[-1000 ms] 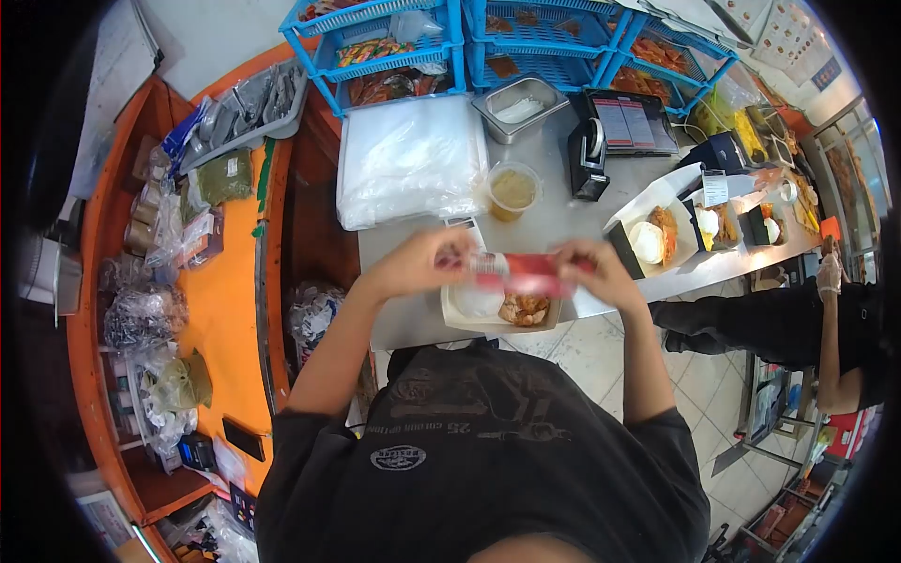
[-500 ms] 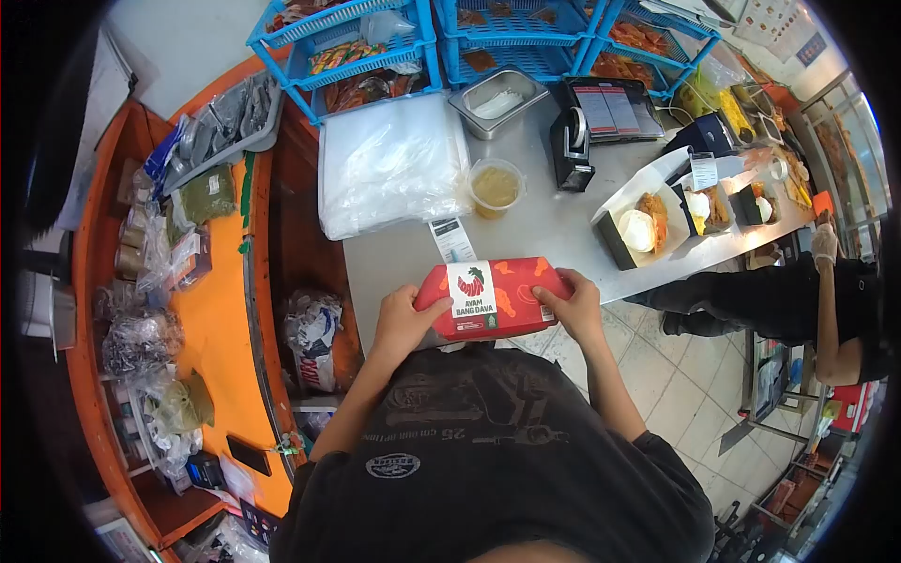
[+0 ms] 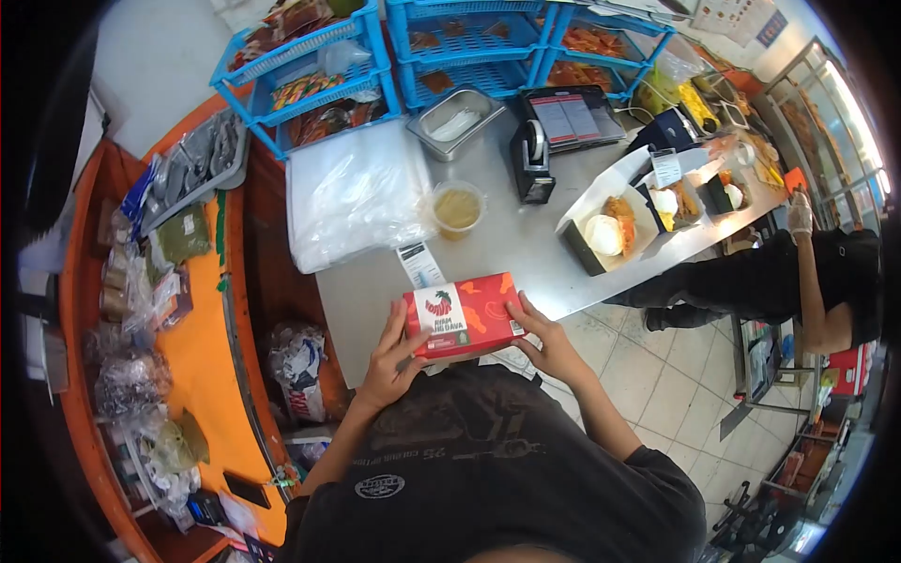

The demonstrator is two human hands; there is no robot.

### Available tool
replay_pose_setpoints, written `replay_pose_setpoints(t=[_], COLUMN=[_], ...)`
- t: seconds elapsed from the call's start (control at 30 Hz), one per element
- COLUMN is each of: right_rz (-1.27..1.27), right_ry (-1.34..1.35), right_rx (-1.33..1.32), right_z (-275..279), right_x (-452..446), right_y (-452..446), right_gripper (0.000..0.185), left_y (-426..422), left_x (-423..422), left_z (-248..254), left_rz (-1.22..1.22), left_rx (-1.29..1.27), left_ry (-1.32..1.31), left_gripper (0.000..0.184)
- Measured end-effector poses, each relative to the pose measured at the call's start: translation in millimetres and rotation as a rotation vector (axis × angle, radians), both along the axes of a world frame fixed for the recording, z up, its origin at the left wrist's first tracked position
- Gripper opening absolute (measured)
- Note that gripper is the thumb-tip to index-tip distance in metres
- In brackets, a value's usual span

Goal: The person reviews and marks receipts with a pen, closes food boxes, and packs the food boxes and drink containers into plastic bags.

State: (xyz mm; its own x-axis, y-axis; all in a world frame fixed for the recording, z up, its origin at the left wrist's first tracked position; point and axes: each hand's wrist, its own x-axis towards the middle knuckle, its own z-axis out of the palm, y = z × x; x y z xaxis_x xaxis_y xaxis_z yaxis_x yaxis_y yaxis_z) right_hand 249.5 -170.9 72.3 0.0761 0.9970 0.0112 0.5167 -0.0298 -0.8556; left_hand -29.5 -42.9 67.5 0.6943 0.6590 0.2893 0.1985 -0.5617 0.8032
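Observation:
A red cardboard food box point(image 3: 483, 305) with a white label is held between my hands at the near edge of the steel counter. Its lid looks closed. My left hand point(image 3: 383, 371) grips the left end, fingers against the side and front. At the other end, my right hand point(image 3: 552, 352) has its fingers on the top right corner and its thumb lower down. Just behind the box lies a printed paper slip point(image 3: 419, 264). Beyond that stands a clear round tub point(image 3: 458, 208) of yellowish liquid, beside a stack of clear plastic bags point(image 3: 352, 202).
Open boxes with rice and fried food point(image 3: 608, 235) stand along the right of the counter point(image 3: 511, 249). A tape dispenser point(image 3: 533, 169), a steel pan point(image 3: 457, 122) and blue racks point(image 3: 469, 61) are behind. At the right is another person's gloved hand point(image 3: 800, 214).
My thumbs have left the box's front face, and my fingers have shifted to its ends and corners. The box now sits slightly tilted. The whole view has turned a little.

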Motion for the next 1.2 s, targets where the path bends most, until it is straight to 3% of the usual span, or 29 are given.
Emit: replay_pose_setpoints(t=[0.27, 0.4, 0.5, 0.6, 0.67, 0.73, 0.83, 0.93, 0.97, 1.07, 1.1, 1.2], right_rz=[-0.007, -0.013, -0.005, -0.182, -0.505, -0.915, -1.227, -1.130, -1.212, -1.122, -1.027, -0.990], right_ry=[-0.122, -0.328, -0.410, -0.277, -0.122, -0.514, -0.651, -0.031, -0.060, 0.330, 0.487, 0.169], right_rx=[0.003, 0.133, 0.183, 0.123, 0.274, 0.441, 0.182, -0.171, -0.152, 0.032, 0.090, 0.481], right_z=[-20, -29, -26, -28, -31, -55, -75, -41, -45, -88, -65, -102], right_x=[-5, -3, 4, 23, 40, 58, 88, 99, 100, 128, 118, 103], right_y=[3, 13, 36, 95, 146, 198, 233, 230, 235, 238, 224, 205], right_gripper=[0.063, 0.055, 0.047, 0.045, 0.040, 0.034, 0.035, 0.039, 0.033, 0.035, 0.026, 0.018], left_y=[-2, -1, 1, 6, 8, 9, 10, 10, 10, 9, 9, 11], left_x=[0, 22, 54, 67, 67, 67, 66, 66, 66, 67, 67, 66], left_z=[-43, -17, 2, -18, -17, -15, -19, -16, -16, -16, -14, -13], left_rz=[-0.009, 0.025, -0.110, -0.241, -0.223, -0.230, -0.206, -0.203, -0.202, -0.190, -0.193, -0.199], left_rx=[0.186, 0.363, 0.386, 0.382, 0.337, 0.272, 0.237, 0.222, 0.219, 0.194, 0.182, 0.165], left_ry=[0.022, 0.091, 0.161, 0.156, 0.125, 0.089, 0.080, 0.072, 0.068, 0.068, 0.075, 0.086], left_gripper=[0.024, 0.017, 0.014, 0.013, 0.009, 0.008, 0.010, 0.011, 0.010, 0.008, 0.008, 0.010])
